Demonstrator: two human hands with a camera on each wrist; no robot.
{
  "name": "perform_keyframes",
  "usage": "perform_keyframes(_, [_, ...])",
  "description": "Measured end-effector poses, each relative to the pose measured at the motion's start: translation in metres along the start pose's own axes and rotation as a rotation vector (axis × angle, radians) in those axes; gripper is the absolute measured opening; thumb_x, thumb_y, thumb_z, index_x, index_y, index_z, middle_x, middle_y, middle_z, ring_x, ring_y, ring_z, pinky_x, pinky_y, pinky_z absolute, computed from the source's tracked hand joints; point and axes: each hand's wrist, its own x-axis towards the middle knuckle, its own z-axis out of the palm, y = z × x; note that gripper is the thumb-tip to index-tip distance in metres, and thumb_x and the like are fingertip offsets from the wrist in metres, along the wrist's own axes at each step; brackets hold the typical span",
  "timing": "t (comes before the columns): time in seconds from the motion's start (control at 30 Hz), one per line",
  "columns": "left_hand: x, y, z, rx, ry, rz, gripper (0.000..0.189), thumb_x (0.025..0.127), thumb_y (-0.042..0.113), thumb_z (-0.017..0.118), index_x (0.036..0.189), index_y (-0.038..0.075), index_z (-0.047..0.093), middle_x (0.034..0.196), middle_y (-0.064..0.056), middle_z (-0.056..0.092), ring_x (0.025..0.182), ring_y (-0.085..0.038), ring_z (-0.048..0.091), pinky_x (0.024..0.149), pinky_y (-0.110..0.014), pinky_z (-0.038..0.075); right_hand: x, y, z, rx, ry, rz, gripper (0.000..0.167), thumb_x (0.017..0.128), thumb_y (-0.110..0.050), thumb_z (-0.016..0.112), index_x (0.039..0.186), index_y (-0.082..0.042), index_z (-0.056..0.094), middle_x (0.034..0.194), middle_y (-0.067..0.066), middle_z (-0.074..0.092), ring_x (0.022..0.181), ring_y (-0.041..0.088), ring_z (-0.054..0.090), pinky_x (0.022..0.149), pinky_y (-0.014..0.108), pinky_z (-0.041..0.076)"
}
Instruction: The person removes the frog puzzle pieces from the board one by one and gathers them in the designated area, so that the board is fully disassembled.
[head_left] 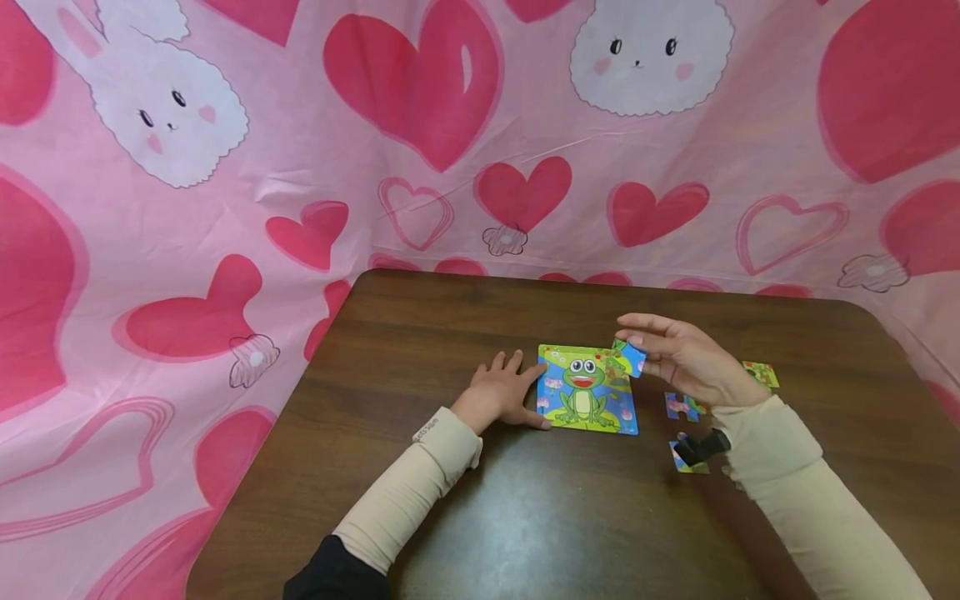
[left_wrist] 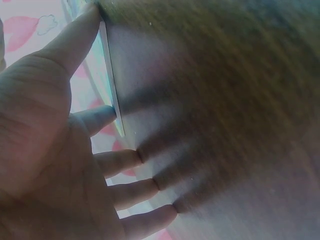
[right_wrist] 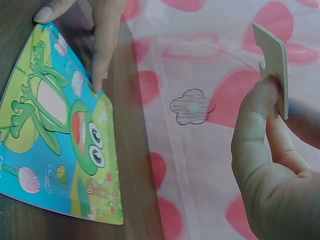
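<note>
A square frog-picture puzzle board (head_left: pixel 583 408) lies flat on the brown table. My left hand (head_left: pixel 498 393) rests at the board's left edge with fingers spread; in the left wrist view its thumb and index fingertip touch that edge. My right hand (head_left: pixel 693 364) pinches a jigsaw piece (head_left: pixel 634 360) between thumb and fingers, over the board's upper right corner. In the right wrist view this piece (right_wrist: pixel 275 65) is held on edge, its pale back showing and a notch in one side. The frog picture (right_wrist: pixel 47 100) faces up there.
Several loose puzzle pieces lie to the right of the board: one piece (head_left: pixel 763 373) beyond the right wrist, others (head_left: pixel 682 407) nearer, partly behind a black strap (head_left: pixel 701 448). The wooden table (head_left: pixel 480 517) meets a pink heart-patterned cloth (head_left: pixel 450 200) at the back and left.
</note>
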Motion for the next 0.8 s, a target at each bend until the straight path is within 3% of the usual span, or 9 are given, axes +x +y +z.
perform_keyframes(0.4, [-0.001,0.002,0.000,0.001,-0.005,0.001,0.099,0.083,0.073,0.066,0.162,0.040,0.017,0.172,-0.007,0.012,0.158,-0.036,0.013,0.124,-0.057,0.022,-0.015,0.002,-0.013,0.025,0.074,-0.012,0.026,0.105,-0.006,0.053,0.118,-0.019,0.071,0.113,-0.008,0.072,0.096,0.007,0.065,0.071,0.019,0.053])
perform_keyframes(0.8, [0.000,0.001,0.000,-0.004,-0.008,-0.001,0.099,0.083,0.073,0.066,0.162,0.040,0.017,0.172,-0.007,0.012,0.158,-0.036,0.013,0.124,-0.057,0.022,-0.056,0.009,-0.071,0.130,0.075,-0.059,0.035,0.107,-0.002,0.044,0.124,-0.017,0.071,0.117,-0.007,0.074,0.093,0.007,0.067,0.069,0.018,0.051])
